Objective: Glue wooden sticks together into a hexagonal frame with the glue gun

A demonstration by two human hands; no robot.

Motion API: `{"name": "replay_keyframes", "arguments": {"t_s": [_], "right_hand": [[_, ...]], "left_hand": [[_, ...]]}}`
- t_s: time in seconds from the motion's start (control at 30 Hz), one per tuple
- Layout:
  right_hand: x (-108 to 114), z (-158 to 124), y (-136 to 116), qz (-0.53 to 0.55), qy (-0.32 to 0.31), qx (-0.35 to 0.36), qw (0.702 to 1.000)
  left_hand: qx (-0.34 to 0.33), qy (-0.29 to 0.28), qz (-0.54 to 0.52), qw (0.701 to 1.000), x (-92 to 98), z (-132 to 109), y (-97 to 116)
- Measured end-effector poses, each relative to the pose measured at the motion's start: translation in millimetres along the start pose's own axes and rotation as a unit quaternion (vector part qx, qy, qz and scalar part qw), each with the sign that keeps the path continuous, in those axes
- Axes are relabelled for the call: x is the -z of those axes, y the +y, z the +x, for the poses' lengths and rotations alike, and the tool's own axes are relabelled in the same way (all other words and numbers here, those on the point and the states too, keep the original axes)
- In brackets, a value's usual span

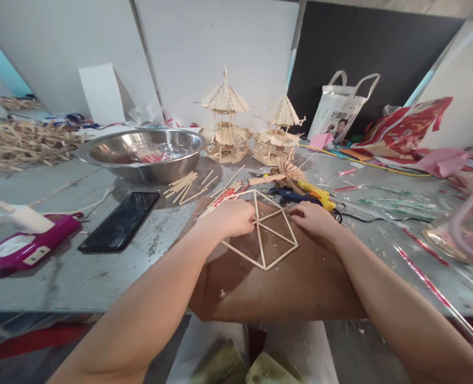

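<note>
A hexagonal frame of thin wooden sticks (261, 246), with spokes meeting near its middle, lies on a brown board (284, 293). My left hand (238, 217) is closed, its fingertips pinching at the hub and its back covering the frame's left side. At the right upper corner, my right hand (314, 220) has thumb and fingers drawn together on the frame's edge. Behind the left hand is a bundle of red-tipped sticks (229, 193). A yellow and blue glue gun (314, 194) lies just beyond my right hand.
Two stick pagoda models (225, 136) stand at the back. Left are a steel basin (140, 168), loose sticks (182, 184), a black phone (120, 221) and a purple device (32, 240). Right are plastic scraps (392, 200), a white bag (334, 112) and a cable (380, 218).
</note>
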State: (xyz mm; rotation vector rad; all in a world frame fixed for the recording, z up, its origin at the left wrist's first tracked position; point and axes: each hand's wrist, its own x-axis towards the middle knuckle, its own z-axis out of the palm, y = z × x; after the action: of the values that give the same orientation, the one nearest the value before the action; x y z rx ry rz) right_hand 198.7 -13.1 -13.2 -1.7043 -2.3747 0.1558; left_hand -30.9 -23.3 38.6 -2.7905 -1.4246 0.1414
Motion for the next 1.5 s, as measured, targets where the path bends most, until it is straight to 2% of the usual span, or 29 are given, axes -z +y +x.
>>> {"name": "replay_keyframes", "arguments": {"t_s": [0.1,0.2,0.27,0.33,0.43,0.5,0.63,0.73,0.87,1.13,1.5], "right_hand": [[5,-4,-8,0.022,0.055,0.007,0.998],[10,-10,-19,0.064,0.087,0.072,0.992],[12,-16,-28,0.084,0.085,0.119,0.986],[14,-22,-39,0.1,0.06,0.166,0.979],[14,-31,-59,0.108,0.017,0.242,0.964],[13,-36,-73,0.09,-0.025,0.296,0.951],[10,-42,-88,0.054,-0.084,0.354,0.93],[11,-43,-87,0.04,-0.092,0.376,0.921],[14,-43,-85,0.004,-0.082,0.4,0.913],[18,-49,-87,-0.106,-0.011,0.416,0.903],[10,-52,-85,-0.125,-0.001,0.441,0.889]], "left_hand": [[-0.003,0.01,-0.001,1.0,-1.9,0,-3],[0.008,0.045,-0.004,0.999,2.3,-5,-4],[0.007,0.083,-0.004,0.997,8.4,-14,0],[-0.011,0.105,-0.002,0.994,13.5,-28,8],[-0.109,0.132,-0.007,0.985,10.4,-55,24],[-0.162,0.14,-0.017,0.977,-0.5,-72,32],[-0.198,0.133,-0.024,0.971,-30.2,-92,38],[-0.213,0.153,-0.044,0.964,-46.0,-95,38],[-0.196,0.197,-0.053,0.959,-55.2,-97,38],[-0.166,0.232,-0.035,0.958,-58.3,-104,41],[-0.169,0.24,-0.032,0.955,-58.1,-105,40]]}}
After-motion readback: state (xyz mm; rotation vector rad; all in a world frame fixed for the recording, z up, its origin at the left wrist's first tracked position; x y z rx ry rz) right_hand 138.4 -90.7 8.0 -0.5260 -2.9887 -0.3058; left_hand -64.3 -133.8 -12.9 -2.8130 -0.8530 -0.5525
